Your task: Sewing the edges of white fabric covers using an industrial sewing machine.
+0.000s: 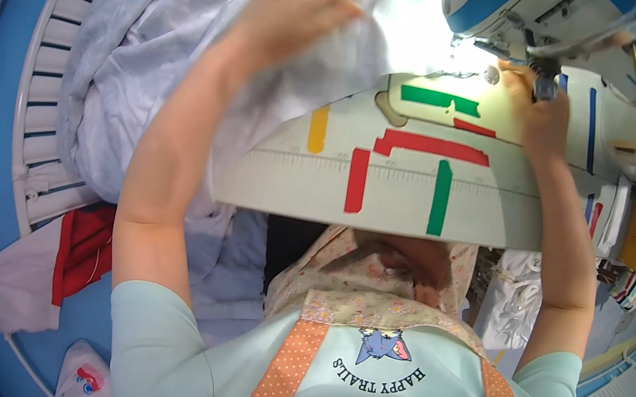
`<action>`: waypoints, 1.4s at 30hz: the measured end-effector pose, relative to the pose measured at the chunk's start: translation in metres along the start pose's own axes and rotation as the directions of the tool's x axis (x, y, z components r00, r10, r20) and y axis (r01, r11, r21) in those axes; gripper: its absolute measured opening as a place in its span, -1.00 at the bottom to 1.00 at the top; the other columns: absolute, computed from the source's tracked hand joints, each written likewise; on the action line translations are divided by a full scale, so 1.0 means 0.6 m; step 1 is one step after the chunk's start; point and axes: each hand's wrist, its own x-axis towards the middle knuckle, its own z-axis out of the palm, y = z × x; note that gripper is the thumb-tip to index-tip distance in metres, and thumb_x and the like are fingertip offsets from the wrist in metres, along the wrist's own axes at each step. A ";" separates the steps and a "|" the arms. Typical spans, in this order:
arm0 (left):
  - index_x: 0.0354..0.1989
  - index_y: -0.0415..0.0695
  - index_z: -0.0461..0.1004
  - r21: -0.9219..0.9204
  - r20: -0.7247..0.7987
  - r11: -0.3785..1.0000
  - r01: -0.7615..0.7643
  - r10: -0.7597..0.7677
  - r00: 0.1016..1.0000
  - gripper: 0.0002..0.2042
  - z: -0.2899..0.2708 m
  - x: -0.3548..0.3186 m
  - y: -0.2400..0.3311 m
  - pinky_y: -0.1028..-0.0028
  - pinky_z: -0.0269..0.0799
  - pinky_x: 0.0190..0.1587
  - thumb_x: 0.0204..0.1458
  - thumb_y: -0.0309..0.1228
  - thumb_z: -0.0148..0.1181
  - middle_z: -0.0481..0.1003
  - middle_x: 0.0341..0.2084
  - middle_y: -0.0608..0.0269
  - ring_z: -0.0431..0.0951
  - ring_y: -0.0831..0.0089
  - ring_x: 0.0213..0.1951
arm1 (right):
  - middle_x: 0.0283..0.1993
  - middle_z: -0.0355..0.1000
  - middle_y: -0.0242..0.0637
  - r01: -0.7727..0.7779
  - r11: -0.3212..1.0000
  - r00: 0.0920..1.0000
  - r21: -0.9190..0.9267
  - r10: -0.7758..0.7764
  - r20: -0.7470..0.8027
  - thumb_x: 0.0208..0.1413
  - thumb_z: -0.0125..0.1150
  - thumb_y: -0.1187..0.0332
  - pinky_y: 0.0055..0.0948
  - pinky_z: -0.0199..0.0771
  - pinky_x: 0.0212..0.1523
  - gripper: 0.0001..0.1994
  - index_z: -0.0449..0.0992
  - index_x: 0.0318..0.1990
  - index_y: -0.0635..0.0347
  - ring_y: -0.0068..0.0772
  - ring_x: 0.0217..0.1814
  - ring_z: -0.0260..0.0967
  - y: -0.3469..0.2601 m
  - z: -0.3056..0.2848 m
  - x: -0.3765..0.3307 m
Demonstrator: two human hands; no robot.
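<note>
Inspector: Clock centred on the worktop [298,195]. Nearest first?

Recorder: The floral apron [382,317], at 6 o'clock beyond the near edge. On the worktop's ruled face, red tape [357,180], green tape [440,197] and yellow tape [317,129], probably placed as measuring guides.

Inspector: State of the hands?

Recorder: Right hand [545,122], 2 o'clock: fingers bent inward at the lit spot, partly hidden; any hold undetermined. The position suggests close control. Left hand [301,17], 11 o'clock: blurred over the cloth, fingers part-extended; grip cannot be told.

Inspector: And the cloth?

Recorder: Pale cloth [144,38], heaped from 9 to 12 o'clock beside the slatted rack [41,80], presumably so its bulk is supported. Farthest, the sewing machine [482,4], 1 o'clock.
</note>
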 end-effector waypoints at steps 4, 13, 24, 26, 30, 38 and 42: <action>-0.02 -0.09 0.43 0.482 -0.113 0.872 0.086 -0.036 0.993 -0.64 -0.087 -0.119 -0.046 0.24 0.35 -0.04 0.04 -0.20 0.10 0.43 -0.07 0.08 0.40 0.07 -0.04 | -0.27 0.53 -0.30 -0.086 0.782 0.995 0.618 0.100 0.012 0.13 0.16 0.28 -0.67 0.30 -0.43 -0.74 0.54 -0.14 0.27 -0.67 -0.38 0.36 -0.018 -0.034 -0.053; 0.06 -0.18 0.30 0.463 0.115 0.769 0.441 -0.545 0.830 -0.50 -0.100 -0.378 0.220 0.18 0.45 -0.32 -0.03 -0.21 0.20 0.41 -0.17 -0.11 0.52 0.01 -0.32 | -0.14 0.50 -0.15 -0.665 0.500 0.579 0.555 -0.125 0.806 -0.06 0.35 0.23 -0.43 0.46 -0.10 -0.53 0.45 -0.05 0.38 -0.40 -0.12 0.45 -0.056 0.017 -0.311; -0.08 -0.16 0.45 -0.035 0.018 0.986 -0.165 0.166 0.986 -0.72 -0.056 -0.107 0.098 0.27 0.37 -0.08 0.07 -0.31 0.08 0.49 -0.16 0.03 0.47 0.09 -0.15 | -0.15 0.52 -0.26 -0.615 0.421 0.665 0.666 -0.176 0.726 -0.01 0.28 0.23 -0.41 0.35 -0.02 -0.65 0.53 -0.11 0.26 -0.43 -0.07 0.41 -0.187 0.251 -0.325; 0.04 -0.08 0.39 0.477 0.100 0.874 -0.093 0.052 0.994 -0.60 -0.039 -0.089 0.065 0.29 0.32 0.03 0.07 -0.15 0.06 0.40 0.03 0.10 0.42 0.08 -0.03 | -0.16 0.49 -0.24 -0.694 0.129 0.659 0.708 -0.284 0.697 -0.02 0.29 0.31 -0.33 0.39 -0.05 -0.58 0.43 0.00 0.27 -0.36 -0.10 0.42 -0.199 0.212 -0.343; 0.17 -0.04 0.28 0.522 0.214 0.852 0.047 -0.184 0.959 -0.41 -0.054 -0.143 0.090 0.20 0.40 -0.02 -0.01 0.01 0.12 0.33 -0.02 -0.16 0.43 -0.06 -0.08 | 0.10 0.29 0.03 -0.482 -0.287 0.876 0.828 -0.134 0.464 0.02 0.11 0.40 0.06 0.45 -0.05 -0.48 0.21 0.17 0.36 -0.04 0.05 0.37 -0.116 -0.005 -0.364; 0.23 -0.01 0.20 0.567 0.271 0.723 0.395 -0.617 0.739 -0.37 -0.089 -0.237 0.145 0.14 0.45 -0.18 0.01 0.00 0.12 0.27 -0.08 -0.25 0.50 -0.14 -0.22 | -0.22 0.49 -0.29 -0.629 0.220 0.778 0.746 0.186 0.601 -0.05 0.29 0.47 -0.46 0.43 -0.15 -0.67 0.45 -0.10 0.33 -0.53 -0.20 0.42 -0.040 -0.048 -0.444; 0.16 -0.03 0.29 0.555 0.061 0.655 0.512 -0.647 0.760 -0.48 -0.129 -0.210 0.050 0.19 0.42 -0.14 0.04 -0.09 0.10 0.35 -0.13 -0.15 0.48 -0.07 -0.17 | -0.21 0.45 -0.29 -0.501 0.612 0.843 0.612 0.185 0.505 -0.02 0.23 0.47 -0.53 0.46 -0.40 -0.68 0.40 -0.08 0.30 -0.55 -0.26 0.41 -0.052 0.046 -0.447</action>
